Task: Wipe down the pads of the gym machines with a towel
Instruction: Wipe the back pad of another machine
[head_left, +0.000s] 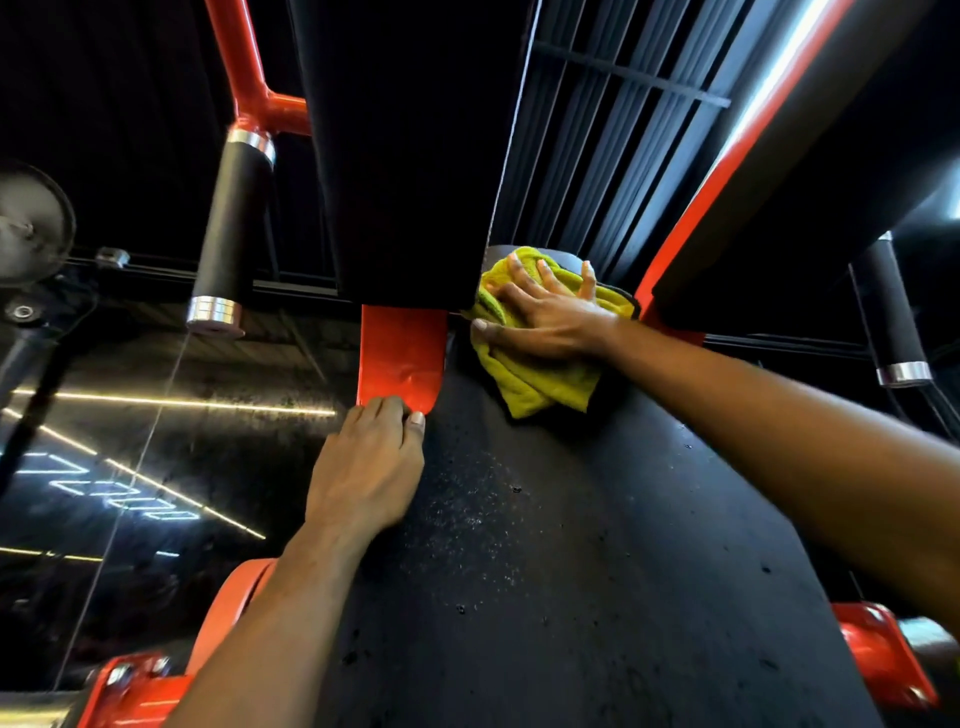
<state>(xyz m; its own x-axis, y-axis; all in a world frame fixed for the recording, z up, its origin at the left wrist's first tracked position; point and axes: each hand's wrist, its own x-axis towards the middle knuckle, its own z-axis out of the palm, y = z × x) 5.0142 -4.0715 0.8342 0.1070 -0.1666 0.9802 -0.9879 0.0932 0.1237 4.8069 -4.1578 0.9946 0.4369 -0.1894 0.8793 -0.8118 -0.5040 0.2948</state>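
While the right hand (545, 322) lies flat at the far end of the pad (571, 545), the towel (540, 384) is pinned right beneath it. Fingers spread and straight, thumb stretched out to the left, palm bearing down on the cloth, nothing pinched. That towel is a bright yellow-green terry, bunched and rumpled rather than folded neat. Thick creases spill out past the fingertips at the top, and a fat fold pokes out from under the heel of the hand towards the camera. It sits at the narrow far tip of the pad, just beside the foot of the dark back pad (395, 182).

Over to the left hand (363, 467): it's on the pad's left edge, fingers curled over that edge, tips out of sight, thumbnail showing. The knuckles are touching the lower end of a glossy red plate (402, 353).

The pad itself is matt black, widening towards the camera. It carries a fine pale speckling down the middle and a scatter of darker spots on its surface.

A black grip with chrome collars (231, 223) hangs from the red frame tube (244, 67) on the left. Another dark grip (891, 317) stands at the right.
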